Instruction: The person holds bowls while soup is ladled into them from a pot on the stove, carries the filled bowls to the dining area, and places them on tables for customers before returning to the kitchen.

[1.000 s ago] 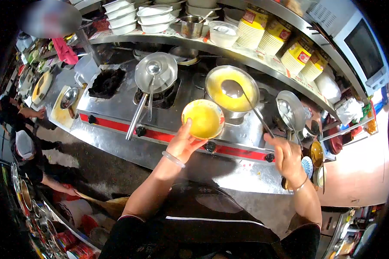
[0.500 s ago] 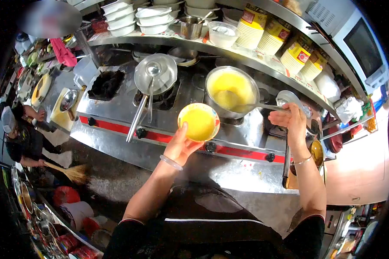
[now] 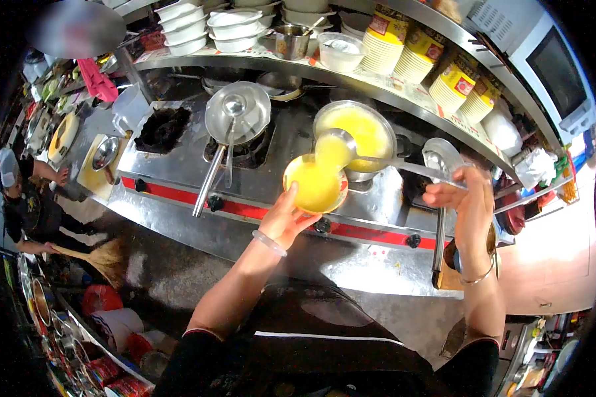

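far left, about 9 o'clock from the bowl, a co-worker [image 3: 30,205] has hold of a broom [image 3: 99,259]. next along, at 10 to 11 o'clock, there's a long-handled saucepan [image 3: 255,124] on the stove [image 3: 384,200], spare ladle [image 3: 230,152] lying in it.

then the left hand [image 3: 285,218], curled round the near side of the patterned bowl [image 3: 342,193]: thumb at the rim, fingers cupped underneath as far as i can see. the bowl's held up off the stove, yellow liquid [image 3: 311,192] in it, and it's edged a touch closer to the pot [image 3: 391,132], which sits at its 1 o'clock.

here's the big change: half a second ago the working ladle [image 3: 407,165] had its scoop down in the pot, now it's out and tipped over the bowl's 1 o'clock edge with liquid running down. so it's gone from scooping to pouring, looks like the bowl's getting topped up.

furthest right, at 3 o'clock, the right hand [image 3: 467,205] pinches that ladle's handle between thumb and fingers, kinda loosely. can't tell how each finger sits.
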A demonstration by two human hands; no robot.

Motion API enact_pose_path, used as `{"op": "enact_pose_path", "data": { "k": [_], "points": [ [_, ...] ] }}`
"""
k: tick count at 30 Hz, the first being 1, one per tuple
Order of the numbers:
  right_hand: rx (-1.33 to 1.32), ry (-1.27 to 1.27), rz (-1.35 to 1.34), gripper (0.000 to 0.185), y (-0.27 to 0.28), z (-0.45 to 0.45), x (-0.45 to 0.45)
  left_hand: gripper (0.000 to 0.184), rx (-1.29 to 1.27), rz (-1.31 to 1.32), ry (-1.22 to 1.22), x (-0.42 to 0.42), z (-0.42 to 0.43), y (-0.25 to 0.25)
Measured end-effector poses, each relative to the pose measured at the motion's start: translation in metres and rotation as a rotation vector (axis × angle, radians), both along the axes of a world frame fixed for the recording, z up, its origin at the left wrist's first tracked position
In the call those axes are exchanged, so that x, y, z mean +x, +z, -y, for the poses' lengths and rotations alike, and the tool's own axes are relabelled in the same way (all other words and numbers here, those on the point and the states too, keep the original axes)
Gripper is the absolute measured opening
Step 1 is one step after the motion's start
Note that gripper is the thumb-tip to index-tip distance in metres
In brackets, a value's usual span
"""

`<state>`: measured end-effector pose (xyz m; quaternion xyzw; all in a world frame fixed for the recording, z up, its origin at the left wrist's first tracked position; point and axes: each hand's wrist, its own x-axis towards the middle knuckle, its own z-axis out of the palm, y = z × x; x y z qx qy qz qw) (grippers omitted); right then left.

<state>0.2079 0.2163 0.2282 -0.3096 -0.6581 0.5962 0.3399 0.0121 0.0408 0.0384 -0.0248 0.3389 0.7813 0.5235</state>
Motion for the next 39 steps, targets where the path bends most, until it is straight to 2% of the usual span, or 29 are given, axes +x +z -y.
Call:
{"op": "enact_pose_path", "data": {
  "k": [2,6,9,12,13,17,21,24,30,39],
  "points": [
    [0.066,0.08,-0.02,0.033,-0.017,0.0,0.011,0.057,-0.009,0.003,0.002,0.0,-0.001,0.001],
    [0.297,0.226,-0.102,0.022,-0.034,0.021,0.028,0.057,-0.008,0.009,0.0,0.0,-0.001,0.003],
    [1.241,0.509,0.239,0.014,-0.036,0.01,0.051,0.057,-0.012,0.007,0.004,0.0,0.0,0.003],
    [1.393,0.621,0.151,0.014,-0.035,0.016,0.036,0.056,-0.02,0.004,0.016,0.0,0.001,0.003],
    [1.398,0.538,0.178,0.011,-0.039,0.013,0.038,0.056,-0.022,0.003,0.019,0.0,0.001,0.004],
    [1.094,0.255,0.194,0.013,-0.049,0.001,0.026,0.055,-0.001,0.005,0.006,-0.003,0.003,-0.003],
    [0.99,0.265,0.332,0.013,-0.054,-0.012,0.014,0.053,0.006,0.012,-0.013,-0.006,0.006,-0.004],
    [0.819,0.273,0.317,0.018,-0.06,-0.015,0.008,0.054,0.004,0.0,-0.021,-0.007,0.007,-0.004],
    [0.011,-0.029,0.075,0.032,-0.052,-0.029,-0.011,0.057,-0.016,0.014,-0.034,-0.008,0.005,-0.01],
    [-0.023,-0.127,0.029,0.03,-0.014,-0.017,-0.004,0.059,-0.032,0.034,-0.064,-0.007,-0.001,-0.01]
  ]
}}
